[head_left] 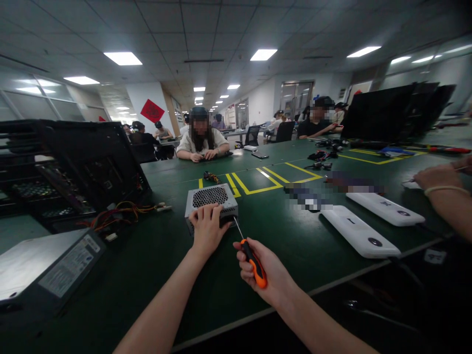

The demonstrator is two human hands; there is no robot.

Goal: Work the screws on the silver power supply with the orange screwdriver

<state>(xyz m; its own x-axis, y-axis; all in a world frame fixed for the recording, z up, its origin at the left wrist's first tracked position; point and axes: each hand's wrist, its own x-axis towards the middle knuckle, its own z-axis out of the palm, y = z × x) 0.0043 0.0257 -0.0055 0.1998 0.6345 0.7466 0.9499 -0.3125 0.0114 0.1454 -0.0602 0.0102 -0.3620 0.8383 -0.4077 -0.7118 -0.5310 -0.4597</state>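
Observation:
A grey computer power supply (211, 196) with a honeycomb vent on top sits on the green table. My left hand (207, 227) holds it at the near edge, fingers bent over the top and thumb against the front side. In my right hand (263, 268) is a screwdriver (254, 263) with an orange and black handle, fingers closed round it. Its thin shaft points up and left, and the tip is at the near right corner of the power supply. Whether the tip sits in a screw is too small to tell. A cable bundle (211, 177) lies behind the unit.
At left stand an open black computer case (73, 172) with loose wires (121, 209) and another power supply (51, 270). Two white power banks (359, 231) lie at right, near another person's hand (438, 174). Yellow tape (258, 189) marks the table (177, 275). A person (201, 140) sits opposite.

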